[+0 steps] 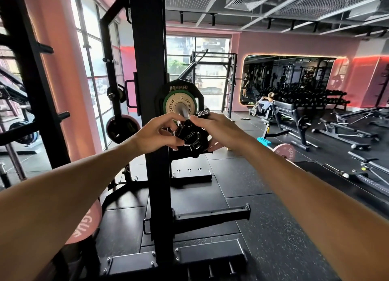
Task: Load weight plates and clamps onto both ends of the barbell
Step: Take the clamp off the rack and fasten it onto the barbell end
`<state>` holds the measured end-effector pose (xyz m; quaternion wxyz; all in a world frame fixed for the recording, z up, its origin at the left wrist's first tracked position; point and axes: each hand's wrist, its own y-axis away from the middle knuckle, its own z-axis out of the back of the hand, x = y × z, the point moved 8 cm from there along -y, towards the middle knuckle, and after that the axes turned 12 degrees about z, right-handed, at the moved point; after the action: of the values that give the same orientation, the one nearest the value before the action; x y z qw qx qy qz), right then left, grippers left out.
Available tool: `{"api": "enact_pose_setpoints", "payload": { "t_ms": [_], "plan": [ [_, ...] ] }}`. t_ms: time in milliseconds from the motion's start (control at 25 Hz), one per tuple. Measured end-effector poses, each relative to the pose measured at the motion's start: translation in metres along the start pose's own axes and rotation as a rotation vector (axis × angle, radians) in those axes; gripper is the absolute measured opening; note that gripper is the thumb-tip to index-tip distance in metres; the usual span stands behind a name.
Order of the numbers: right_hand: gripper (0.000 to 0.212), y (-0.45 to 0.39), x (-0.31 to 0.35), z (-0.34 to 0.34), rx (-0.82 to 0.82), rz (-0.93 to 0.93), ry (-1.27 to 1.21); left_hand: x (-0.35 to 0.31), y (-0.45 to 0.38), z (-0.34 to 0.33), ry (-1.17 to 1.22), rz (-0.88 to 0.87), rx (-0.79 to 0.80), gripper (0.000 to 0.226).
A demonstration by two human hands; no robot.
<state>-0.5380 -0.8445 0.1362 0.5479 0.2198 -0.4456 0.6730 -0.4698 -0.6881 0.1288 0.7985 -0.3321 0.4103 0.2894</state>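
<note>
So this end of the barbell sleeve [183, 112] already has plates on it: a black Hammer plate [179, 89] against the rack upright [150, 91], with a smaller green-rimmed Rogue plate [178, 104] sitting in front of it. Now it's the clamp step. Both hands are wrapped around a black barbell clamp [190, 138], left hand [156, 134] pinching its near side, right hand [219, 129] cupping the far side and underneath. The clamp looks to be right at the tip of the sleeve, can't tell if it's threaded on yet. Next, I'd say line the hole up, slide it in until it touches the Rogue plate, then snap the lever shut. Then the other end, which isn't in view here.
</note>
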Motion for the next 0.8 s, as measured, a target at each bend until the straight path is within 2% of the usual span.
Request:
{"api": "enact_pose_setpoints", "payload": {
  "t_ms": [80,200,440,600,800],
  "plan": [
    [0.039,0.0,0.011,0.004,-0.055,0.092,0.195,-0.001,-0.001,0.001,0.002,0.007,-0.02,0.055],
    [0.053,-0.006,0.029,0.002,-0.067,0.22,0.387,-0.001,-0.003,0.002,-0.004,0.014,-0.055,0.058],
    [0.058,-0.016,0.023,-0.001,-0.037,0.201,0.338,0.01,-0.002,0.009,0.034,0.076,-0.082,0.06],
    [0.057,-0.024,0.015,-0.001,-0.094,0.155,0.249,0.021,-0.007,0.013,0.081,0.147,-0.063,0.044],
    [0.048,-0.043,0.005,0.003,-0.146,0.092,0.112,0.036,-0.026,0.024,0.105,0.209,-0.12,0.032]
  ]
}}
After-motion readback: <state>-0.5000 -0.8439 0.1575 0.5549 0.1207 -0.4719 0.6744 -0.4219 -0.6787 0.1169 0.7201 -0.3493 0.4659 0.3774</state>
